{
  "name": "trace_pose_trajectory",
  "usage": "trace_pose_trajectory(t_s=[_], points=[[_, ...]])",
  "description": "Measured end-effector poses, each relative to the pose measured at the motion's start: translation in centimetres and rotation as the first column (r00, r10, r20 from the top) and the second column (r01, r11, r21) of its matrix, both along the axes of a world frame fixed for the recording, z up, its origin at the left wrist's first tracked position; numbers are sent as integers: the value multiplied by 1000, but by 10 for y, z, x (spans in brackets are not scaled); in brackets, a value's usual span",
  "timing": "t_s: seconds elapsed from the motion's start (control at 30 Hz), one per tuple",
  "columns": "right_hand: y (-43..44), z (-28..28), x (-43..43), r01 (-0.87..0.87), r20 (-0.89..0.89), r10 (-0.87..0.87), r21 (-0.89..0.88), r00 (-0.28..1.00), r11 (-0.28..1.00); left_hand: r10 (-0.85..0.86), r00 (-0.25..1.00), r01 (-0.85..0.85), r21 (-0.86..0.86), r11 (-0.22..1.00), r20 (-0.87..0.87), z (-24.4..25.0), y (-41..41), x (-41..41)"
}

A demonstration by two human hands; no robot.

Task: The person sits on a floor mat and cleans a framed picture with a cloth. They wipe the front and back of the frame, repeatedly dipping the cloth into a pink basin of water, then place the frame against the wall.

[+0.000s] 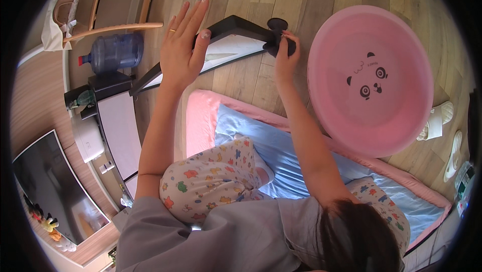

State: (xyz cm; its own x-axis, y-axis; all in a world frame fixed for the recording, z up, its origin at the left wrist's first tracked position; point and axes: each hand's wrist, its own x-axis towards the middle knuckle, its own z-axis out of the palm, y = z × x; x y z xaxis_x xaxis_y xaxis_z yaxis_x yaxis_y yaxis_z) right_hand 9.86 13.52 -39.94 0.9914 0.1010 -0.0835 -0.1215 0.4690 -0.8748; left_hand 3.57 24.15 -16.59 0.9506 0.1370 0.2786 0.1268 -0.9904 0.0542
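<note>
My left hand (183,49) is flat, with its thumb away from the fingers and a ring on one finger. It overlaps a black-framed panel (235,25) with a pale face; whether it presses on the frame cannot be told. Fingers of my right hand (287,55) pinch a small dark bow-shaped thing (278,24) at the frame's right end. Its material is too dark to tell. Just right of that hand, a pink plastic basin (320,95) with a printed panda face stands on the wood floor (256,64).
Beneath my legs lies a blue and pink padded mat (203,121). A large water bottle (118,51) rests on its side at the left, near a low cabinet (118,132) and a television (56,189). White slippers (437,123) are right of the basin. A wooden chair (113,27) is at upper left.
</note>
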Motion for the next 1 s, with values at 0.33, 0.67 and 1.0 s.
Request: trace_pose_trajectory(t_s=[0.33, 0.67, 1.0], points=[[3, -54, 4, 110, 79, -87, -376, 993, 920, 27, 999, -28, 14, 1000, 31, -1, 0, -6], [-1, -26, 12, 150, 115, -117, -351, 987, 924, 65, 995, -58, -84, 995, 82, -3, 2, -10], [-33, 145, 23, -139, 16, 142, -110, 990, 984, -132, 989, 133, -4, 991, 62, 9, 4, -18]])
